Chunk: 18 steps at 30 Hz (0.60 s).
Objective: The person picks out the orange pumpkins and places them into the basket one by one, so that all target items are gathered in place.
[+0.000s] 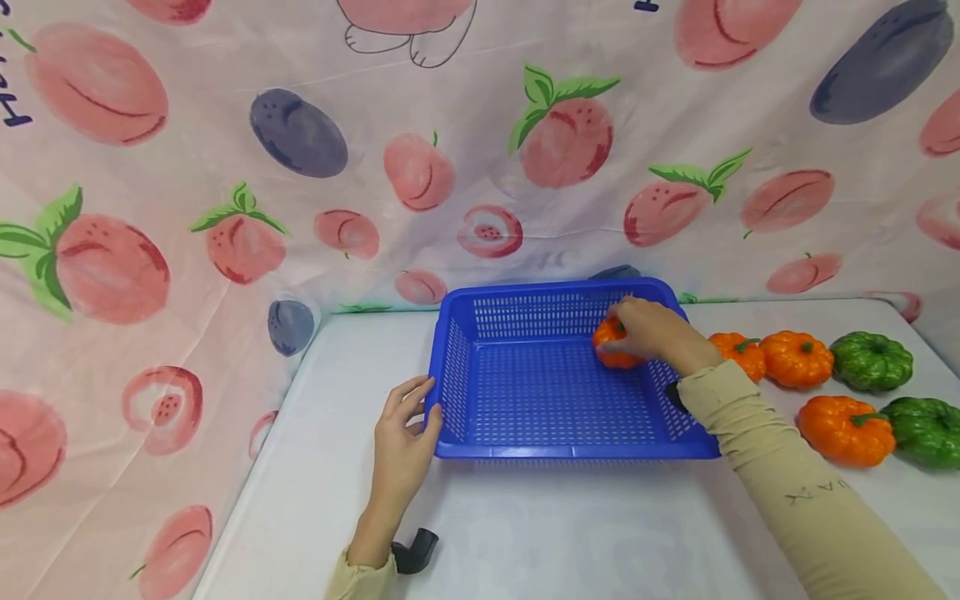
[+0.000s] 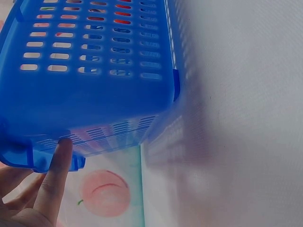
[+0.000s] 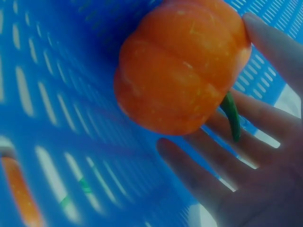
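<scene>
Cloth (image 1: 480,192): big dark letters (image 1: 17,121), high above its bottom edge, one like an H, some cut off.
Right sleeve (image 1: 840,533): small letters (image 1: 816,492), hard to read.

Right wrist view crops orange pumpkin (image 3: 182,71)

Blue perforated plastic basket (image 1: 570,452): 1. Orange pumpkins (image 1: 791,367): 4 (1 inside basket, 3 outside). Green pumpkins (image 1: 872,363): 2. Pumpkins, both colours: 6. Left hand (image 1: 405,433): 1; right hand (image 1: 654,330): 1. Black wrist-worn pieces (image 1: 415,552): 2. White tabletop (image 1: 570,533): 1.
</scene>
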Tool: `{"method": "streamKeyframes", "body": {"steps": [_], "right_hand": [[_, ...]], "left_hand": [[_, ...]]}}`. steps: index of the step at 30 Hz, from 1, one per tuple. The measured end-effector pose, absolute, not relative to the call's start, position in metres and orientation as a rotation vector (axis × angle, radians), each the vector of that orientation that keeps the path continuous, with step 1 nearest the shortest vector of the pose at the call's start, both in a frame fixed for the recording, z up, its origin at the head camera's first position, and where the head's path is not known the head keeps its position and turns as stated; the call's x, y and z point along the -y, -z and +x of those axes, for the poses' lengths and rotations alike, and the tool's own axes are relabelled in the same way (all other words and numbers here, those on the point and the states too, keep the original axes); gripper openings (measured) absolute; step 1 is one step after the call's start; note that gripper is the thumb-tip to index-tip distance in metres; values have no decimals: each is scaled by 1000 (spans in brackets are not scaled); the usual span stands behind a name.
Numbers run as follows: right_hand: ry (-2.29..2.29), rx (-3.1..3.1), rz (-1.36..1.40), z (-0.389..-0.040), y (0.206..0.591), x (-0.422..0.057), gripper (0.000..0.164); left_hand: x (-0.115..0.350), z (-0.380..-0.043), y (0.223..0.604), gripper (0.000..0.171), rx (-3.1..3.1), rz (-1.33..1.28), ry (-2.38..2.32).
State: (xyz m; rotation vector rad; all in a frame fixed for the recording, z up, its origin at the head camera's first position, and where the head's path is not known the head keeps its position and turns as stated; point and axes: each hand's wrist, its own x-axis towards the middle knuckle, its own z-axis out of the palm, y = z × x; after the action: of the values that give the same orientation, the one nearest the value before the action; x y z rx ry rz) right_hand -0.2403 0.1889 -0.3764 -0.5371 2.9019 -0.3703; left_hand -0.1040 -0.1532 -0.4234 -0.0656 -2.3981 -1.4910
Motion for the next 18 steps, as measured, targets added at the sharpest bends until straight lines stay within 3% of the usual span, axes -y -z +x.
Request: {"method": "streamKeyframes", "body": {"steps": [18], "right_hand": [[337,-2884,-508,-239,378,-188,60]], "left_hand": [[154,-105,427,37,2371,-90,1513]]}}
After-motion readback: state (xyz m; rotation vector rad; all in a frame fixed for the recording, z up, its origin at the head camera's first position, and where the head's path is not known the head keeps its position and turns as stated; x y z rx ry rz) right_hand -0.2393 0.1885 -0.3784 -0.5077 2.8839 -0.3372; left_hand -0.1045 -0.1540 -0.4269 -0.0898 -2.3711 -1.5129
